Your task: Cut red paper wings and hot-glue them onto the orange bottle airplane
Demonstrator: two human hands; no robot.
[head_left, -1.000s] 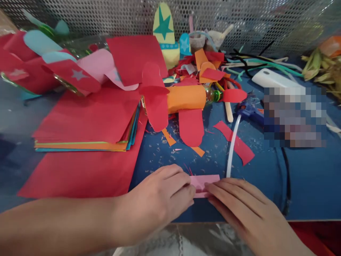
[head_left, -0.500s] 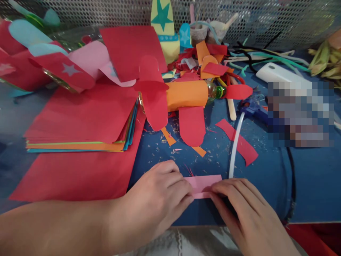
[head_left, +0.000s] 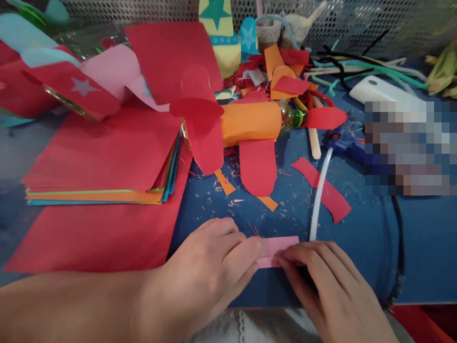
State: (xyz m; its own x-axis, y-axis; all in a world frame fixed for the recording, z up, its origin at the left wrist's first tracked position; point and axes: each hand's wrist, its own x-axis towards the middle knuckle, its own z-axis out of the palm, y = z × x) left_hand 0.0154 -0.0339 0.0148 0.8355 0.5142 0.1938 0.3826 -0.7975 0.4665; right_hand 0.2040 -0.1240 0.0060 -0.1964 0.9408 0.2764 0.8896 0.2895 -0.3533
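Note:
A small pink paper strip [head_left: 282, 245] lies near the table's front edge, its near side folded over in a narrow band. My left hand [head_left: 210, 267] is closed on its left end, with thumb and forefinger pressed together there. At the other end, the fingertips of my right hand [head_left: 332, 281] pinch the folded edge. Both fingertips partly cover the strip. Beyond the hands rests a plane made of a bottle wrapped in orange paper [head_left: 252, 123], with red paper wings [head_left: 257, 166] and a red paper propeller [head_left: 326, 117].
A blue glue gun [head_left: 344, 143] with a white glue stick [head_left: 320, 197] lies right of the plane, beside a red paper offcut [head_left: 330, 195]. Stacked coloured paper [head_left: 107, 157] fills the left side. Paper scraps [head_left: 285, 83] and pipe cleaners [head_left: 378, 71] lie at the back.
My left forefinger has slid slightly right along the strip, and the folded band looks more flattened. My right hand stays nearly in place. The view has shifted slightly.

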